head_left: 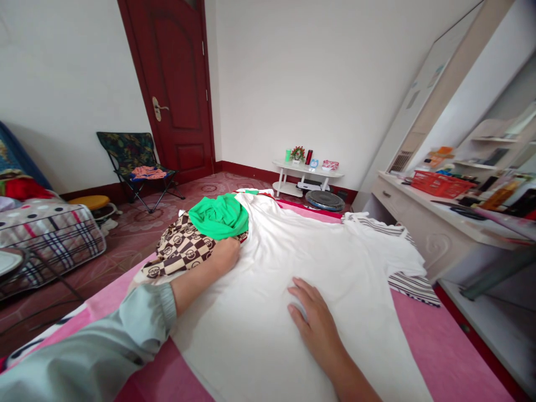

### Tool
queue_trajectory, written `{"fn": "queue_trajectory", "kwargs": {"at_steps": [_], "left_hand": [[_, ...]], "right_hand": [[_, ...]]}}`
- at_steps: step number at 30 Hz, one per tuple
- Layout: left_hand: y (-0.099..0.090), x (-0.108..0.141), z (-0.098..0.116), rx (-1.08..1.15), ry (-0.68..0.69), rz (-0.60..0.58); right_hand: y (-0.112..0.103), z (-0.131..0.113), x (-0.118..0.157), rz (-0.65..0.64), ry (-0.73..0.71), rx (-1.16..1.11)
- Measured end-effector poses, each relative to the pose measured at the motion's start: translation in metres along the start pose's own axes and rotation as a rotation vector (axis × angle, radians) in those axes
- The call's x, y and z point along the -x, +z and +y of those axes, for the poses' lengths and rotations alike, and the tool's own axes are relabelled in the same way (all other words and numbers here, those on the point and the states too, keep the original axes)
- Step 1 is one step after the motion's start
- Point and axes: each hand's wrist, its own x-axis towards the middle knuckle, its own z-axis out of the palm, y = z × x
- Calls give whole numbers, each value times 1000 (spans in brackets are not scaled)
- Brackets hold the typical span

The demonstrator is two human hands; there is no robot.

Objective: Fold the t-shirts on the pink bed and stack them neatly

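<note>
A white T-shirt point(335, 245) lies spread over the pink bed cover point(452, 340), with a few wrinkles near its left shoulder. My left hand point(226, 255) is closed at the shirt's left side, its fingers curled on the white cloth. Right beside that hand are a crumpled green garment point(220, 215) and a brown-and-cream checked garment point(184, 245) under it. My right hand point(312, 312) rests on the middle of the shirt, fingers apart and holding nothing. Beyond the shirt's right sleeve, a black-and-white striped garment point(412, 286) shows from underneath.
A dressing table point(444, 223) with a red basket point(441, 183) and bottles stands along the right. Past the bed's far edge are a low white table point(310, 169) and a round dark lidded object point(325, 200). A folding chair point(134, 159) and yellow stool point(89, 201) stand left.
</note>
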Motion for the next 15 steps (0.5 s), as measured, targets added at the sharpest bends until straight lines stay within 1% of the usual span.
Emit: {"fn": "queue_trajectory", "kwargs": {"at_steps": [4,11,15], "left_hand": [[-6,1,0,5,-3,-8],[-16,7,-13,-9,-9,-22],[-20,9,-7,4,-2,-58]], "right_hand": [[1,2,1,10,-2,-11],[2,2,0,-11,12,-17],[1,1,0,4,13,-28]]}}
